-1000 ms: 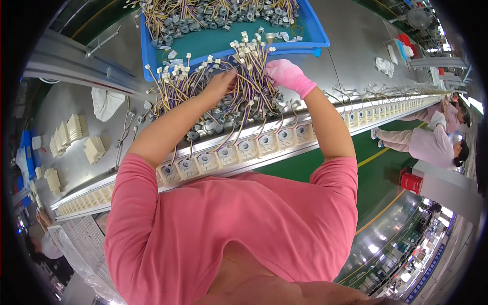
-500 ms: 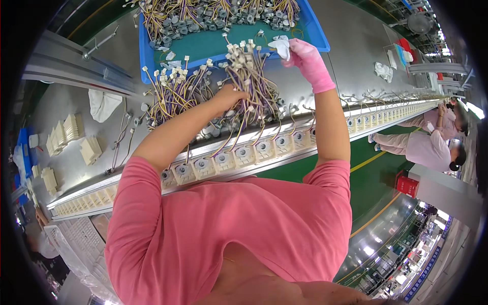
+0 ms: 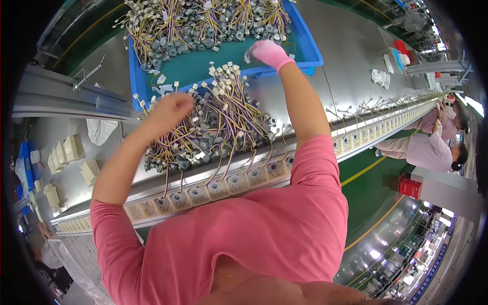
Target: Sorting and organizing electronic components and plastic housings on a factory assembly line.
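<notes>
My left hand point(image 3: 170, 113), bare and slightly blurred, is above the left end of a heap of small grey motors with yellow and purple wires point(image 3: 223, 112). Its fingers are curled in, and whatever they may hold is hidden. White connectors top the wires. Over the front part of a blue tray point(image 3: 305, 40), my right hand point(image 3: 269, 53) wears a pink glove. Its fingers are closed on a small whitish crumpled scrap point(image 3: 248, 56), blurred at the fingertips. More wired motors point(image 3: 213, 30) fill the back of the tray.
Along the bench's front edge runs a row of white plastic housings point(image 3: 236, 182), with wires rising from several. White plastic parts point(image 3: 66, 154) and a white cloth point(image 3: 101, 131) lie at left. A metal post point(image 3: 61, 96) stands there. Two people point(image 3: 432, 147) are at far right.
My left hand has let go of the wire bundle and moved left. The right hand has moved left over the tray with the whitish scrap. The view has shifted a little.
</notes>
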